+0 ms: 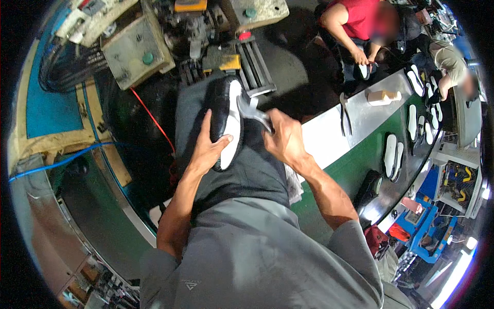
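A black shoe with a white underside lies tilted over my lap, its bottom turned up and to the right. My left hand grips it near the lower end, the thumb on the white face and the fingers along the black side. In my right hand is a metal pincer-like tool, its head close to the shoe's right edge. Motion blurs the tool, so I cannot tell whether it touches the shoe.
Pincers and a pale bottle lie on the metal ledge along a green conveyor. Several white-bottomed shoes rest there. Machinery stands ahead on the left. A co-worker in red handles another shoe.
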Tool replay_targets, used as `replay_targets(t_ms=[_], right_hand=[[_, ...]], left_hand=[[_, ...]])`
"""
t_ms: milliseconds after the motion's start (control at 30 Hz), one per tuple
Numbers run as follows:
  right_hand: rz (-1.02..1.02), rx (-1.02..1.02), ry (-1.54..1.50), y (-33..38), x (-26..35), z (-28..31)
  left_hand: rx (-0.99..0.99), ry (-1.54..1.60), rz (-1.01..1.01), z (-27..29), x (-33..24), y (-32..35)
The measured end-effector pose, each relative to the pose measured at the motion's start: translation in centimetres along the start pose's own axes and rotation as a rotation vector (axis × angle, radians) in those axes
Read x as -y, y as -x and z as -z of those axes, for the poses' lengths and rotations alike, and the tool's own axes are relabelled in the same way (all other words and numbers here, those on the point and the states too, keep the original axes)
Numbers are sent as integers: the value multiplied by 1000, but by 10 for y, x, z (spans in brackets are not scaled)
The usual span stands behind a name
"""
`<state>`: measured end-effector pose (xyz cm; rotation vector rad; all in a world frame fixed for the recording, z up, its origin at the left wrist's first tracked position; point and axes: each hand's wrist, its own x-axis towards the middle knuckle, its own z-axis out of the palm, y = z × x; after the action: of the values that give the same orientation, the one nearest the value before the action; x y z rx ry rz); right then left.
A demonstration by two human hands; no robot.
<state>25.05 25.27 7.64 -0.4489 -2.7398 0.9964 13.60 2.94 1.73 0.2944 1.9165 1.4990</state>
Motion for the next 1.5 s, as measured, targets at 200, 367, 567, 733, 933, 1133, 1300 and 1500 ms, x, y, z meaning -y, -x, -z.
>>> replay_targets(t_ms=[200, 367, 567, 733, 933, 1133, 1300, 1500], right_hand=[[38, 351, 391, 17, -22, -59], [27, 307, 173, 15, -20, -37], [-21, 505, 302, 25, -21, -62], [193, 216, 41, 20, 6, -28], [154, 489, 294, 43, -23, -47], [-289, -26, -90, 52, -26, -58], [-69, 497, 214, 32, -6, -48], [-449, 38, -337, 50, -8, -64]], left_hand=[[24, 3, -26, -5, 29, 21], [70, 100, 4, 2, 29, 42], [79, 402, 147, 0, 24, 48], [13, -114, -135, -2, 35, 45], [128, 305, -9, 4, 37, 52], [155, 713, 87, 8, 27, 52], [188, 983, 74, 22, 36, 55], [178, 1250, -83, 49, 45, 90]])
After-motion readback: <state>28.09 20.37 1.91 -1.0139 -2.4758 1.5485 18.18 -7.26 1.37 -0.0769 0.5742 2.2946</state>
